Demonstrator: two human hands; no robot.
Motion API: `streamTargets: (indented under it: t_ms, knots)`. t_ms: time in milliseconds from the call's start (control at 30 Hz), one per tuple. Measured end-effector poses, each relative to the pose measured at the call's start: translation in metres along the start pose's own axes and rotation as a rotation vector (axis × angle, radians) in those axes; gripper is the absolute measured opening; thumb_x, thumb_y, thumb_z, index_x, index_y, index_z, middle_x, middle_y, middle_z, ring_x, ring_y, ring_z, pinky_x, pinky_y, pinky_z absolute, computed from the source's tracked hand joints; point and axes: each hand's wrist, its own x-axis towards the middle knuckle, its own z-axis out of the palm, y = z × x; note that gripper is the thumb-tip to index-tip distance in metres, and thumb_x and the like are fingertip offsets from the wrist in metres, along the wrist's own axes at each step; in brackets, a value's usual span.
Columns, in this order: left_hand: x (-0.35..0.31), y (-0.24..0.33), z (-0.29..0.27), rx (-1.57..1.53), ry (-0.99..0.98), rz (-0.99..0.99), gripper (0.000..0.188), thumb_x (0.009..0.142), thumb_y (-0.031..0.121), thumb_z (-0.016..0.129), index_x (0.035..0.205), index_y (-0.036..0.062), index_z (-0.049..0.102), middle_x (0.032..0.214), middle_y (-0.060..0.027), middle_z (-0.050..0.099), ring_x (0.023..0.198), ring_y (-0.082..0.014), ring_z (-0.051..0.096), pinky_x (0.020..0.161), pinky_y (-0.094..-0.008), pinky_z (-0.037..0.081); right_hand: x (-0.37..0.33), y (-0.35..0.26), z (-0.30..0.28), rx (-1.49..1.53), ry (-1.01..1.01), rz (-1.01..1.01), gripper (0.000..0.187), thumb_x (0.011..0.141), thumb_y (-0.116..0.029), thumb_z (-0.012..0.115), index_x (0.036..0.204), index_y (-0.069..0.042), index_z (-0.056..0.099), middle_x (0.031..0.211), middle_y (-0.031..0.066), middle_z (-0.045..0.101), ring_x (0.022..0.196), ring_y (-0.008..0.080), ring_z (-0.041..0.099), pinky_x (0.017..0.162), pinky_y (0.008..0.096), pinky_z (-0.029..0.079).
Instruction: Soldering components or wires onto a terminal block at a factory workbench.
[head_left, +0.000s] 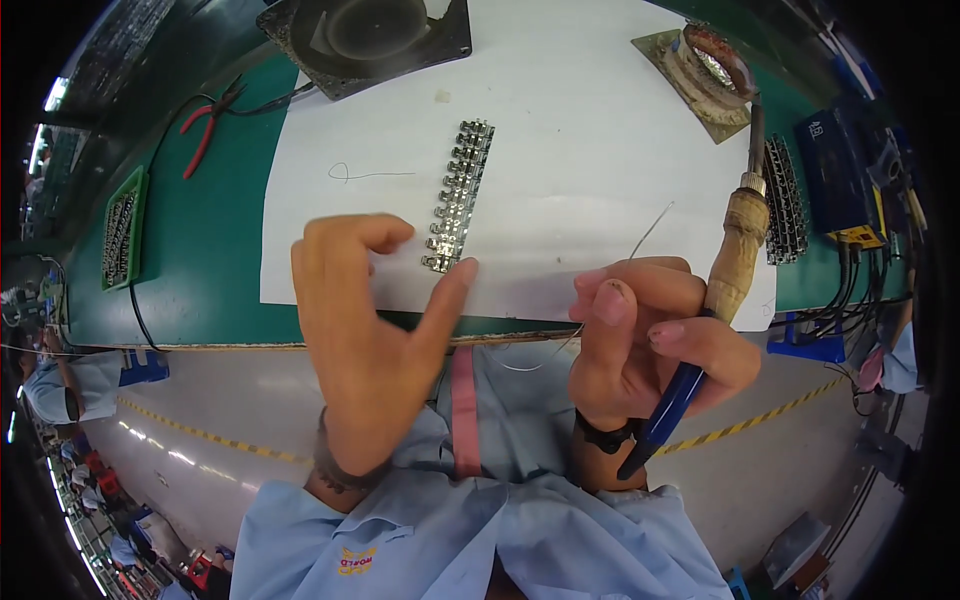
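My left hand (360, 320) hovers over the front edge of the bench, thumb and forefinger spread and nothing between them. Just past its fingertips, a strip of small shiny metal parts (458, 195) lies lengthwise on the white paper sheet. My right hand (640, 340) is closed, pinching a thin solder wire (652, 228) between thumb and forefinger. Across its other curled fingers lies a soldering iron (738, 240) with a wooden handle and blue rear end. The iron points away from me, its metal end close to the round stand.
A black fan (365, 45) sits at the back. Red-handled pliers (205, 140) and a green tray of parts (122, 230) are on the left. At right are a stained round stand (700, 75), stacked metal strips (785, 200) and a blue box with cables (845, 170).
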Motion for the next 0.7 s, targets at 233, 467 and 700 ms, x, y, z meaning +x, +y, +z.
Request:
streamTargets:
  t_ms: [233, 467, 700]
  knots:
    - [0.016, -0.017, -0.020, 0.213, -0.170, -0.017, 0.027, 0.071, 0.002, 0.072, 0.094, 0.0013, 0.057, 0.085, -0.0060, 0.057, 0.075, -0.0146, 0.052, 0.066, -0.0260, 0.041, -0.004, 0.006, 0.001, 0.081, 0.076, -0.014, 0.042, 0.074, 0.013, 0.067, 0.098, -0.008, 0.039, 0.071, 0.0174, 0.063, 0.057, 0.0203, 0.062, 0.052, 0.0238, 0.046]
    - [0.016, -0.036, -0.045, -0.541, -0.041, -0.342, 0.026, 0.076, -0.007, 0.067, 0.101, -0.0041, 0.058, 0.080, -0.0058, 0.062, 0.075, -0.0094, 0.061, 0.063, -0.0181, 0.047, -0.004, 0.007, 0.013, 0.080, 0.137, -0.023, 0.038, 0.079, 0.009, 0.062, 0.099, -0.009, 0.035, 0.069, 0.0178, 0.061, 0.051, 0.0179, 0.055, 0.049, 0.0238, 0.044]
    - [0.010, -0.037, -0.055, -0.788, 0.053, -0.293, 0.032, 0.080, -0.003, 0.062, 0.111, -0.0058, 0.055, 0.081, -0.0086, 0.064, 0.065, -0.0101, 0.062, 0.058, -0.0192, 0.051, -0.002, 0.001, 0.011, -0.116, 0.067, -0.059, 0.022, 0.090, -0.001, 0.052, 0.101, -0.010, 0.034, 0.071, 0.0156, 0.057, 0.046, 0.0131, 0.046, 0.036, 0.0220, 0.037]
